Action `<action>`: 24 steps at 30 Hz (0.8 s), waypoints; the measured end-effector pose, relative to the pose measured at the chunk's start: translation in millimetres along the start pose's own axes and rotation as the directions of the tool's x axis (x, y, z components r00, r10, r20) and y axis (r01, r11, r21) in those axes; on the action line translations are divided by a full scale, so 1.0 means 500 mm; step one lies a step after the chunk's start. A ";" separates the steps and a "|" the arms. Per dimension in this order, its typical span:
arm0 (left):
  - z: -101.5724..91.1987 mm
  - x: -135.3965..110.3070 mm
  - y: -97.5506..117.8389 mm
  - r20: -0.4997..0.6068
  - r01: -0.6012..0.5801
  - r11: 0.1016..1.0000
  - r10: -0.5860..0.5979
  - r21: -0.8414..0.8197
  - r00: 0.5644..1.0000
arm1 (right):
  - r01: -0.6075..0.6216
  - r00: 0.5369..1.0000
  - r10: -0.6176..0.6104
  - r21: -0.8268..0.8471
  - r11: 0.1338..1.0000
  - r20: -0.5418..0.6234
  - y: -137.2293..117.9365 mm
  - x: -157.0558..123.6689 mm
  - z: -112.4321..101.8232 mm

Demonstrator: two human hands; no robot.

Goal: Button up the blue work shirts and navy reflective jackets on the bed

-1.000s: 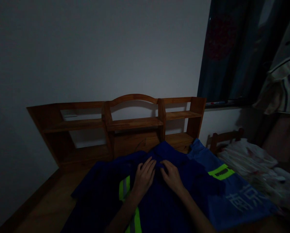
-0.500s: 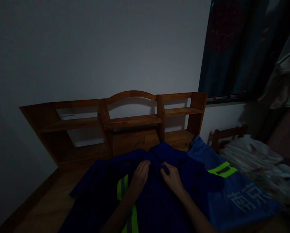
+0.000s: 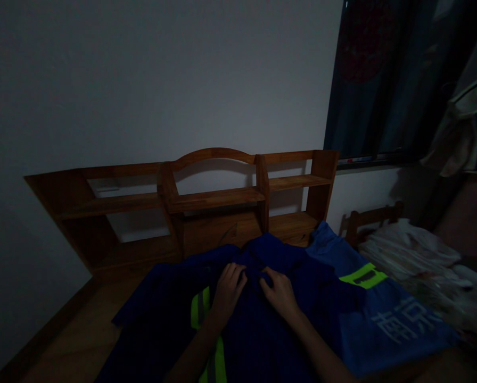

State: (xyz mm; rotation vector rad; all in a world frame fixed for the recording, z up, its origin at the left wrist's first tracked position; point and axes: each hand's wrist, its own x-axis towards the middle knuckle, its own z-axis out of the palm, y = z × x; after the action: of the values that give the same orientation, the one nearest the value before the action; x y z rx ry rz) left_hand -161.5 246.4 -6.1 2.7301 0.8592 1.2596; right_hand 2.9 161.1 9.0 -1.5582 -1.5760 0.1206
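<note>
A dark blue work jacket [image 3: 258, 330] with yellow-green reflective strips lies spread out in front of me. My left hand [image 3: 229, 290] is closed on the fabric near the collar, its fingers bent. Just to the right, my right hand [image 3: 278, 292] pinches the collar edge between thumb and fingers. A short gap of blue cloth separates the two hands. Dim light hides the fine detail under the fingertips. Partly beneath the jacket's right side lies a lighter blue garment [image 3: 366, 319] with a reflective strip and pale printed characters.
Behind the jacket stands a wooden headboard with open shelves [image 3: 218, 199], against a pale wall [image 3: 162, 80]. Pale plastic bags [image 3: 414, 250] are heaped at the right beside a wooden chair back [image 3: 376, 214]. Clothes [image 3: 466, 127] hang near the dark window [image 3: 382, 74].
My left hand has turned slightly, its fingers now more curled over the cloth. My right hand has shifted a little left, still at the collar. The view has moved slightly.
</note>
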 end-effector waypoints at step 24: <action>0.018 -0.011 0.019 0.098 -0.144 0.990 0.142 0.004 0.985 | -0.009 1.000 0.010 -0.039 0.999 0.011 0.031 0.002 0.009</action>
State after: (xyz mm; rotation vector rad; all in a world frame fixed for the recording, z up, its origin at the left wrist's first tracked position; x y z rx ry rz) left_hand -153.4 237.6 -13.8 2.8806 0.6748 1.1325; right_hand 12.1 167.3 -3.0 -1.5979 -1.5881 0.1045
